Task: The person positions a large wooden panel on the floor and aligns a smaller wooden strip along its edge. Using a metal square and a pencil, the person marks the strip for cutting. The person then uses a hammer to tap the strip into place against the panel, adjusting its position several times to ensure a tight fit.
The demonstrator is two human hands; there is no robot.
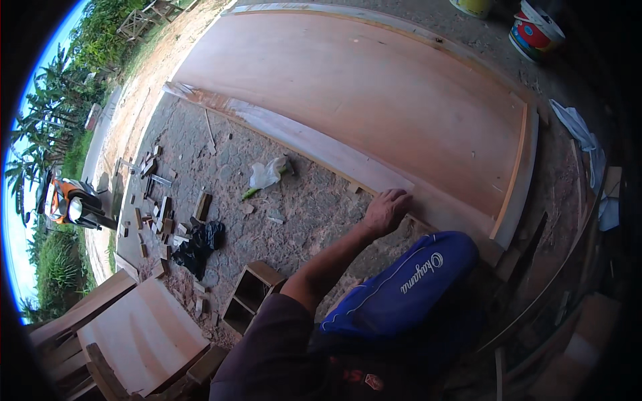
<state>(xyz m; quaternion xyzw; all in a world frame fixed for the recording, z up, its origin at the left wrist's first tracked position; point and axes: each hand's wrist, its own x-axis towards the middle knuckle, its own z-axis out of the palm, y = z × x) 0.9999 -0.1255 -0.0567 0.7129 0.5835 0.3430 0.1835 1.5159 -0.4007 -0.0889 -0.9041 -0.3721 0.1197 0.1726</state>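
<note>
**One hand steadies a wood strip on the large panel; yard littered with offcuts**

Far left, one orange machine [65,202] is parked at the edge of the vegetation, well apart from the work. Near it, a scatter of small wood offcuts [155,217] lies on the stone ground; too many and too small to count reliably. One black bag or rag [199,246] lies among them. At lower left, one pale board [144,334] rests tilted on stacked timber, and just right of it stands one small open wooden box [253,294].

Centre: one crumpled white rag [267,172] lies on the ground beside the long wood strip [301,137]. The strip lies flat along the near edge of the large plywood panel [361,80], apparently aligned to it as an edging piece.

One hand [386,210] is visible, reaching from the lower edge; which hand it is I judge to be the left. It presses down, fingers spread and flat, on the strip's near end, seemingly to keep it from shifting. It clasps nothing. The other hand is out of sight. A blue-clad knee [401,281] sits below.

Top right: two paint buckets [535,30].
</note>
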